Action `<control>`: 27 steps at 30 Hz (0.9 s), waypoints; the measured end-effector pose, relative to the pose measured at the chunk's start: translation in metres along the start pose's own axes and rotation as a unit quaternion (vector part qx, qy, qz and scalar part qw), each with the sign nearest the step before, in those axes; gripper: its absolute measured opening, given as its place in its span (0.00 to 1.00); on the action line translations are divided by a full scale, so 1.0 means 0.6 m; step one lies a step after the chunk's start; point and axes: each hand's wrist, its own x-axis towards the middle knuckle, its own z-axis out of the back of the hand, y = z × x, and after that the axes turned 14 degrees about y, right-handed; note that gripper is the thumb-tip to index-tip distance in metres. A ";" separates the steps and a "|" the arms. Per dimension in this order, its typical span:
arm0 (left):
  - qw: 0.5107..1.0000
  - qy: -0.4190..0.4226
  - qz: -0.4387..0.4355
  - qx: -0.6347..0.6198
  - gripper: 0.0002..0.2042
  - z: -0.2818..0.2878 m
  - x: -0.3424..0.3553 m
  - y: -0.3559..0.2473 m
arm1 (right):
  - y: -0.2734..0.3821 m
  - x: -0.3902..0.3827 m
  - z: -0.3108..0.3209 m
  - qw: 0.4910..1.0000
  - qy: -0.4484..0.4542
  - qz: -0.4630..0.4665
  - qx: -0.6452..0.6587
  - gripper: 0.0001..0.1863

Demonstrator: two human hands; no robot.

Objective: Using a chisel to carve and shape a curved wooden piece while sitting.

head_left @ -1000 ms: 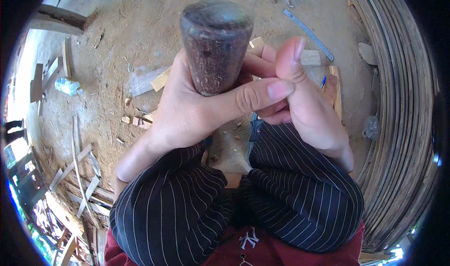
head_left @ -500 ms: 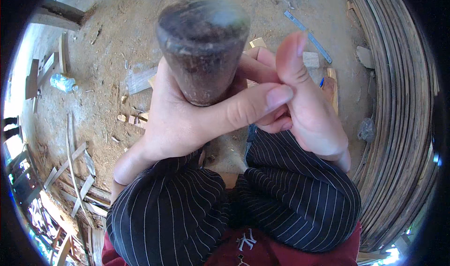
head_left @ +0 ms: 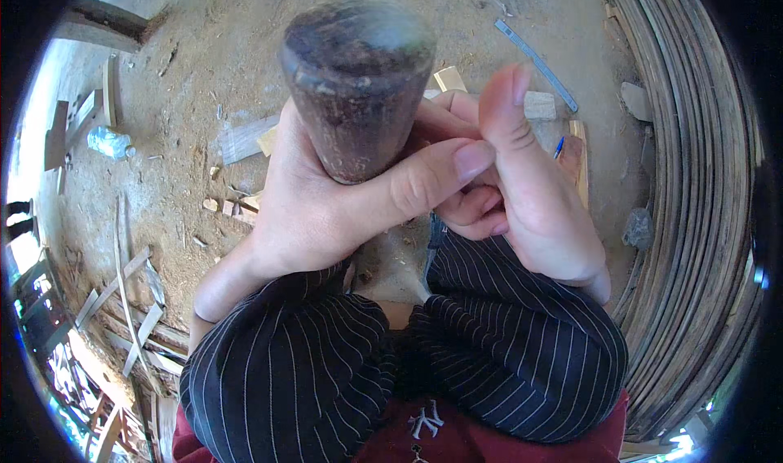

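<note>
A dusty floor (head_left: 220, 96) spreads beneath you, with a long stack of boards (head_left: 693, 177) running down its right side. Your left hand (head_left: 314, 206) is wrapped around a dark tapered wooden piece (head_left: 355, 88), its left thumb (head_left: 416, 190) stretched across the near side toward your other hand; whether the two hands touch there, I cannot tell. Your right hand (head_left: 542, 210) has its thumb (head_left: 507, 108) raised and its other fingers curled in, but what they press on, if anything, is hidden behind the left thumb. The wooden piece is up above your knees, broad end toward you and narrow end sunk in your palm. The step in hand looks like handling and steadying this piece, and the next move would seem to call for a firm left grip and a clear placing of the right fingers. Below are your striped trousers (head_left: 285, 357); farther out lie a ruler (head_left: 536, 63), a blue pen (head_left: 559, 146) on a reddish wood block (head_left: 573, 165), a clear plastic bottle (head_left: 108, 142) well off to the left, and crossed wood strips (head_left: 147, 339) nearer you on that side
</note>
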 end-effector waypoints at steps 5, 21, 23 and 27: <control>0.999 -0.001 0.041 0.011 0.13 0.003 -0.005 -0.019 | 0.001 0.001 -0.002 1.000 -0.004 -0.010 -0.013 0.46; 0.998 0.046 0.032 0.001 0.12 0.017 0.005 -0.015 | -0.003 0.008 0.009 0.992 -0.063 -0.004 -0.111 0.47; 0.996 0.077 0.020 0.036 0.11 0.019 0.010 -0.027 | 0.009 0.009 0.012 0.985 -0.043 0.008 -0.165 0.46; 0.989 0.073 -0.060 0.113 0.10 -0.004 0.011 -0.073 | 0.057 -0.007 0.001 0.980 -0.032 -0.009 -0.196 0.43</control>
